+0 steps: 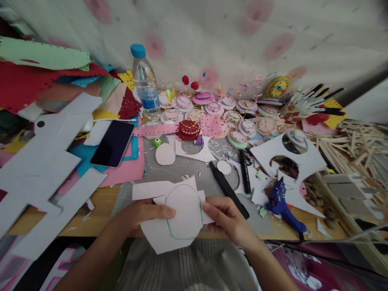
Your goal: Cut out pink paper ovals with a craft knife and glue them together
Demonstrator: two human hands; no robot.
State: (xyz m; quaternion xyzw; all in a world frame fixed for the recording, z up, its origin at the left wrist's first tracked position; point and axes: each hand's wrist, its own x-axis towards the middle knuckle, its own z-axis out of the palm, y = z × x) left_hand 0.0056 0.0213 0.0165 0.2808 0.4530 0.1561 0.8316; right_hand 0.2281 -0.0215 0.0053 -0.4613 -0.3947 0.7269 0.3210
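Observation:
A piece of white card (184,212) with a round outline drawn in green is held up just over the table's front edge. My left hand (151,212) grips it from the left, thumb lying on top inside the outline. On the other side my right hand (222,214) pinches the card's right edge; its fingertips are partly hidden. A strip of white card sticks out at the upper left of the piece. Beyond it lie a white disc (165,154), a small white circle (224,167), a black utility knife (228,190) and a black marker (245,171).
A blue glue gun (283,204) lies at the right, near cut card scraps (306,155) and wooden sticks (360,149). A phone (112,143) rests on coloured sheets at left. Behind stand a water bottle (145,83), several small decorated hats (189,129) and a cup of pens (298,107).

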